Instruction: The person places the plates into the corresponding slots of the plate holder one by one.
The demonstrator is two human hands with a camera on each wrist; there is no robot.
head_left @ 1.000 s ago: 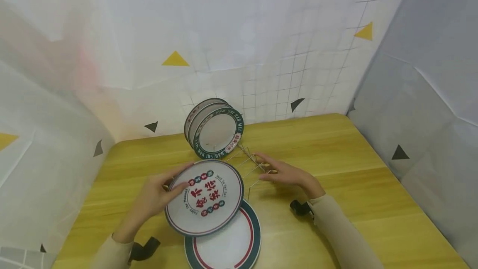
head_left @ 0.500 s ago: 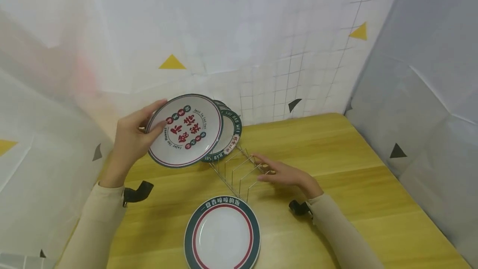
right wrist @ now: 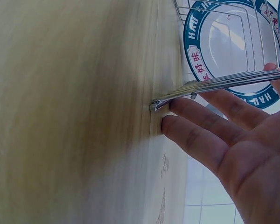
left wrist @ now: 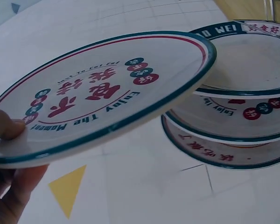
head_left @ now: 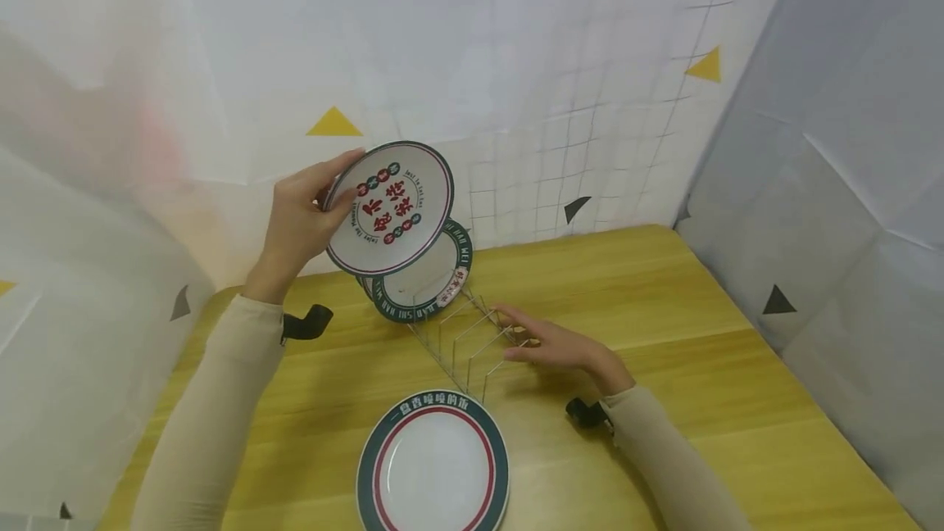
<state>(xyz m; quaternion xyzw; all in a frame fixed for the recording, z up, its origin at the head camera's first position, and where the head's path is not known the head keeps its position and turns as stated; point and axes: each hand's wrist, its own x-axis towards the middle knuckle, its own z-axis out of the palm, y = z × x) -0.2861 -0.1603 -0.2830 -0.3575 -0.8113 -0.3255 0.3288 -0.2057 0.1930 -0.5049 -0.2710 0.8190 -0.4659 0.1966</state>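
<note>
Plate w/ red writing (head_left: 391, 207) is up in the air, tilted, near the far edge of the tabletop (head_left: 627, 285), over toward its left half. Our L hand (head_left: 298, 207) pinches it by the left rim, thumb on the front, other fingers behind. We see its printed face turned to us, w/ a thin red ring and a dark green rim. Just behind it a green-rimmed plate (head_left: 424, 273) stands on its side, leaning a bit, close to the tabletop's far edge; the held one hides its top left part. We can't tell if the 2 touch. From the L wrist view we spot 2 more plates (left wrist: 205, 119) standing in a row behind that. A wire rack (right wrist: 214, 84) sits approx. mid-tabletop, its far end at the standing plates. Our R hand (head_left: 556, 344) is at the rack's right side, fingers loose, spread & mostly straight, and they look to touch it; we can't tell how hard they press. Toward the tabletop's near edge, a plate w/ white writing (head_left: 435, 474) lies flat, face up, green band outside & red ring inside, its far rim just beside the rack's near end. We wear tan sleeves (head_left: 199, 424), w/ a small black gadget (head_left: 308, 323) at each wrist. White sheets (head_left: 516, 64) w/ yellow & black triangles (head_left: 335, 123) go up past the tabletop's far edge.
</note>
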